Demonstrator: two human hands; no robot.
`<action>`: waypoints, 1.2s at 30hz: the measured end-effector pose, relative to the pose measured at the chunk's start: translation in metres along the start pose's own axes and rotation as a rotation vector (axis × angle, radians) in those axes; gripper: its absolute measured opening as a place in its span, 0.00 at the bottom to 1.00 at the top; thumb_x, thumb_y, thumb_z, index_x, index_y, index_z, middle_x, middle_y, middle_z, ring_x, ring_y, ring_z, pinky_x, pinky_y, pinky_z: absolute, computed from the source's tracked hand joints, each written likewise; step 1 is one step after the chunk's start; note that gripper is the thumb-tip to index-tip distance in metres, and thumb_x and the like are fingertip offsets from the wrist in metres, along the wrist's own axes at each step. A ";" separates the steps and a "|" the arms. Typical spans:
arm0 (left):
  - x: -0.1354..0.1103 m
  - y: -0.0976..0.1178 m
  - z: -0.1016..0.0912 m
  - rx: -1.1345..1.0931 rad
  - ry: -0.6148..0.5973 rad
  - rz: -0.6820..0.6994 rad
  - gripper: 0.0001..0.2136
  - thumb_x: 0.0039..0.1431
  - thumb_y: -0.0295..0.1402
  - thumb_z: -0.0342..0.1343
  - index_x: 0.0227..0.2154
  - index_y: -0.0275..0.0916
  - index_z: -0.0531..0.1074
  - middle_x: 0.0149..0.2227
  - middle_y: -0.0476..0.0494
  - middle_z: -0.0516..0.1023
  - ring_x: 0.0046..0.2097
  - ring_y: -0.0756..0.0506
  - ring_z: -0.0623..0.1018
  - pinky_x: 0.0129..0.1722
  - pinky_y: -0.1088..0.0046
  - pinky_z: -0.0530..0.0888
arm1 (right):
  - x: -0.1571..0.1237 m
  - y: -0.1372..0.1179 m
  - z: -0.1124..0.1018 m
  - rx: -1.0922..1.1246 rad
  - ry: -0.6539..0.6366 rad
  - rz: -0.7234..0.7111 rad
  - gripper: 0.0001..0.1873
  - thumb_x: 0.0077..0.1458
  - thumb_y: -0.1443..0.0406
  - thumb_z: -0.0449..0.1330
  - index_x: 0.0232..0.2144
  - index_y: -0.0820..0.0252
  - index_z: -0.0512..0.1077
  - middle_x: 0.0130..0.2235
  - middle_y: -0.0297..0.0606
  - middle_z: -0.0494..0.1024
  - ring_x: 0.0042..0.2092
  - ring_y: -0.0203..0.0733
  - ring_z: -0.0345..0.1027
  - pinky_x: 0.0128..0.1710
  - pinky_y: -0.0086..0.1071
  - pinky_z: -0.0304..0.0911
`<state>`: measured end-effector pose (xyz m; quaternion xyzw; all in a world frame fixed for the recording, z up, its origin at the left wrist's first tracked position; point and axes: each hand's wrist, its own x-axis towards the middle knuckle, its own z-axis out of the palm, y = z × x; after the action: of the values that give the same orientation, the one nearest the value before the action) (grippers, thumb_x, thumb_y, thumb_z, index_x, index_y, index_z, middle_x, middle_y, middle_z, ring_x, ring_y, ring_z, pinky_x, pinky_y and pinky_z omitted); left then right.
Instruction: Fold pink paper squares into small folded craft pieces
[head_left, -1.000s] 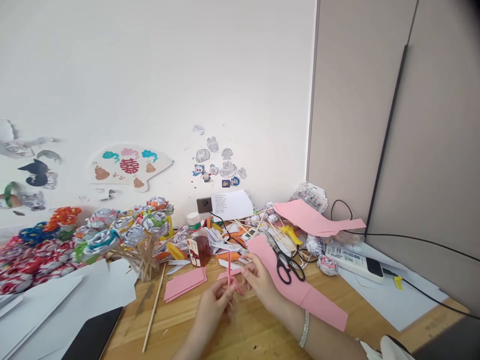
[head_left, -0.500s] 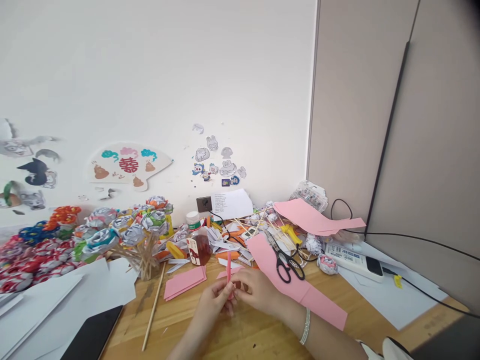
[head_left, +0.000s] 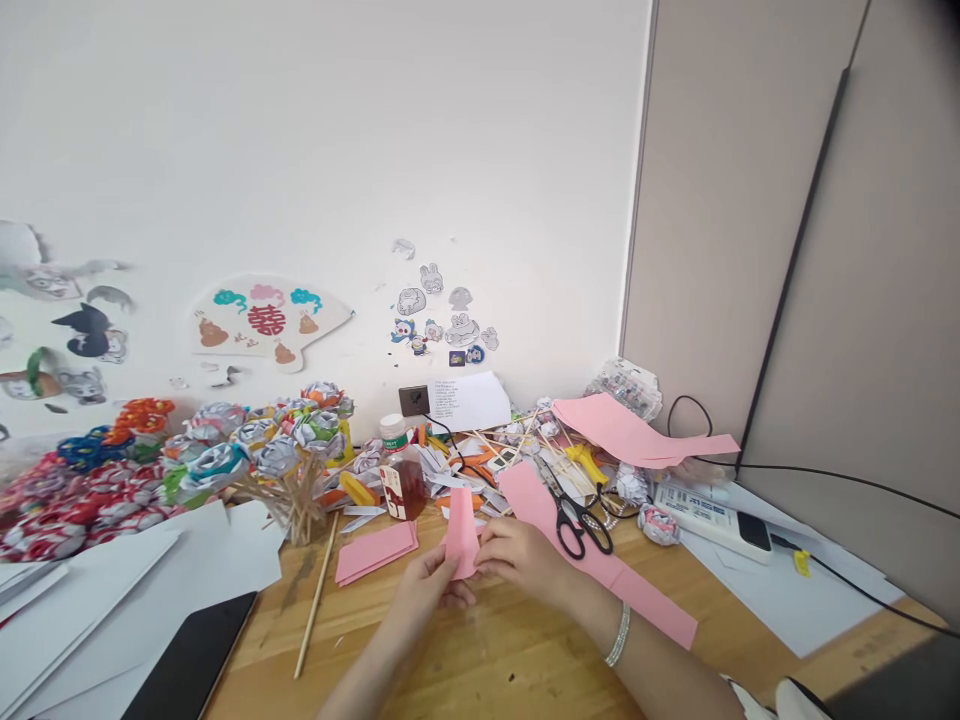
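Between my two hands stands a narrow piece of pink paper (head_left: 462,525), upright, with what looks like a lengthwise crease. My left hand (head_left: 429,585) grips its lower left edge, thumb in front. The fingers of my right hand (head_left: 517,560) pinch its lower right edge. A small stack of cut pink paper pieces (head_left: 377,553) lies to the left of my hands. To the right, black-handled scissors (head_left: 576,522) rest on a long pink paper strip (head_left: 652,605).
A wooden stick (head_left: 316,595) and a black phone (head_left: 191,655) lie on the left. Paper flowers on sticks (head_left: 277,455) stand behind them, beside a jar (head_left: 403,480). Paper scraps and sticks pile along the wall. A white power strip (head_left: 712,522) with cables sits at right.
The pink paper was seen edge-on as a thin strip; now its wider face shows. My right hand has moved slightly up and away from the left. The camera view has shifted a little.
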<state>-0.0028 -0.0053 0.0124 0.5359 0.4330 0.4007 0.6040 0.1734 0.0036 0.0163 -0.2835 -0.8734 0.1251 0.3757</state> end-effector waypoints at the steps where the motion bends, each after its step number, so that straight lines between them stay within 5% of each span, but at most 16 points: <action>1: 0.000 0.001 0.001 0.013 -0.007 0.005 0.21 0.36 0.49 0.59 0.26 0.33 0.70 0.25 0.45 0.77 0.22 0.48 0.75 0.24 0.73 0.69 | 0.000 0.001 0.001 0.044 0.017 0.035 0.07 0.52 0.65 0.55 0.30 0.56 0.74 0.33 0.36 0.69 0.35 0.35 0.63 0.34 0.28 0.57; 8: -0.006 0.004 0.007 0.056 -0.045 0.053 0.19 0.38 0.46 0.59 0.28 0.33 0.71 0.28 0.44 0.77 0.26 0.46 0.76 0.27 0.71 0.71 | 0.002 0.000 0.009 0.370 0.146 0.290 0.04 0.47 0.65 0.59 0.25 0.59 0.74 0.32 0.35 0.68 0.34 0.36 0.63 0.31 0.27 0.59; 28: -0.006 0.002 0.012 0.089 -0.050 0.053 0.21 0.36 0.46 0.60 0.28 0.32 0.70 0.29 0.43 0.76 0.25 0.48 0.75 0.27 0.72 0.71 | 0.003 -0.005 0.021 0.447 0.230 0.431 0.03 0.43 0.67 0.59 0.25 0.60 0.72 0.26 0.33 0.69 0.26 0.34 0.59 0.26 0.27 0.55; 36: -0.012 0.011 0.018 0.117 -0.048 0.059 0.17 0.37 0.44 0.60 0.24 0.33 0.69 0.22 0.46 0.76 0.23 0.49 0.74 0.27 0.73 0.69 | 0.003 -0.007 0.022 0.475 0.231 0.430 0.02 0.43 0.69 0.58 0.25 0.60 0.70 0.26 0.32 0.69 0.26 0.33 0.60 0.26 0.27 0.56</action>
<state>0.0099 -0.0210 0.0257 0.5921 0.4250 0.3797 0.5697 0.1529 -0.0003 0.0056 -0.3782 -0.6917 0.3685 0.4927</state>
